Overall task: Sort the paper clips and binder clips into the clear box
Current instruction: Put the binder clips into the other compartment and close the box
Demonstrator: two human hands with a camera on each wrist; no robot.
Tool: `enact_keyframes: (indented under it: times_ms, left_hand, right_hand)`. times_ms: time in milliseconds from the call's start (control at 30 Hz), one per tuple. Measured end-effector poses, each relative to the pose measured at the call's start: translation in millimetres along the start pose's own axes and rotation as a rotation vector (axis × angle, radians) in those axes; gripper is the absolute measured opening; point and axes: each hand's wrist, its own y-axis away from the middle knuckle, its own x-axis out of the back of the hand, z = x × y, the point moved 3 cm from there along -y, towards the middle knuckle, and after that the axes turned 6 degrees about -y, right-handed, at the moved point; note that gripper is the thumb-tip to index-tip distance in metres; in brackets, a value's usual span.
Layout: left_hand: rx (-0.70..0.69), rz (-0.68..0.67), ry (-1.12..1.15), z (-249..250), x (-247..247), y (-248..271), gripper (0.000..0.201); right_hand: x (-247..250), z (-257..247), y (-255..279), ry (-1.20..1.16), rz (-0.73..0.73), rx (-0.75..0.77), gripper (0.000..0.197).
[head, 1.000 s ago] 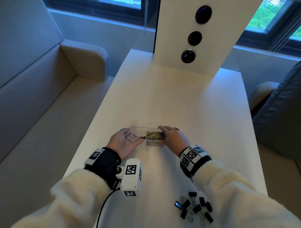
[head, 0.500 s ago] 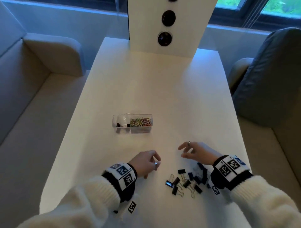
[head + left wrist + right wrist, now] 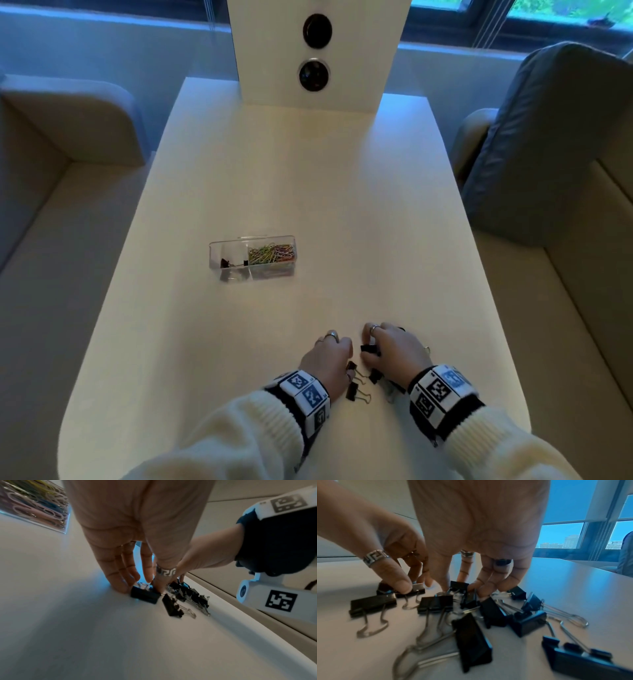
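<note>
Head looks down; wrists close on binder clips (image 3: 471, 639).

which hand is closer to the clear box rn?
Left, narrowly. The left hand sits nearer the clear box, below and right of it; the right hand is further right. Both are at the binder clips.

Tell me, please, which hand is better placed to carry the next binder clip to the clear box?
Left, probably. The left hand pinches a binder clip already, and the clear box lies on its side. The right hand also grasps one, but sits farther away.
</note>
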Motion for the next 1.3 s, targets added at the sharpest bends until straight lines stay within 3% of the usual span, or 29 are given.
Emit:
enact_keyframes:
  times_ms: [267,633,800,967,1167,1300]
  left_hand:
    - [-0.102,-0.028,0.078,-14,-6,7,0.051]
    - [-0.234,-0.023,-0.214,-19,8,2,0.032]
    - [-0.207,-0.014,-0.159,-28,13,0,0.038]
    - [-0.052,0.152,0.434,-57,46,5,0.030]
    - [0.118,0.034,1.526,-76,71,22,0.020]
    - [0.130,-0.026,1.954,-78,80,29,0.017]
  right_hand:
    - [3,1,0,0.025,0.066,-0.014,0.023]
    - [19,-6,-6,-0.126,0.122,-0.032,0.018]
    - [28,-12,-6,-0.188,0.135,-0.028,0.013]
    - [40,-25,-7,-0.328,0.193,0.051,0.011]
    - [61,-61,-4,-0.487,0.266,0.226,0.011]
    - [71,-88,1,-0.567,0.309,0.353,0.019]
